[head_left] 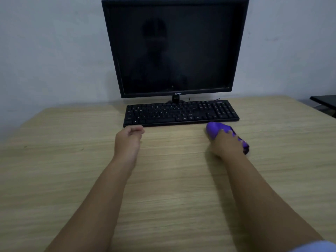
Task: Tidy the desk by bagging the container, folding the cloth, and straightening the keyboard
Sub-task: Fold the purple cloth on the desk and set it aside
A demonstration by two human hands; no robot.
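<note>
A black keyboard (pixel 181 112) lies on the wooden desk (pixel 72 170) in front of the monitor, roughly parallel to the desk's far edge. My right hand (pixel 227 142) presses on a bunched purple cloth (pixel 213 129) just below the keyboard's right end. My left hand (pixel 130 137) rests on the desk near the keyboard's front left corner, fingers loosely curled, holding nothing. No container or bag is visible.
A black monitor (pixel 174 48) with a dark screen stands behind the keyboard against a pale wall. A dark piece of furniture (pixel 325 103) shows at the right edge, beyond the desk.
</note>
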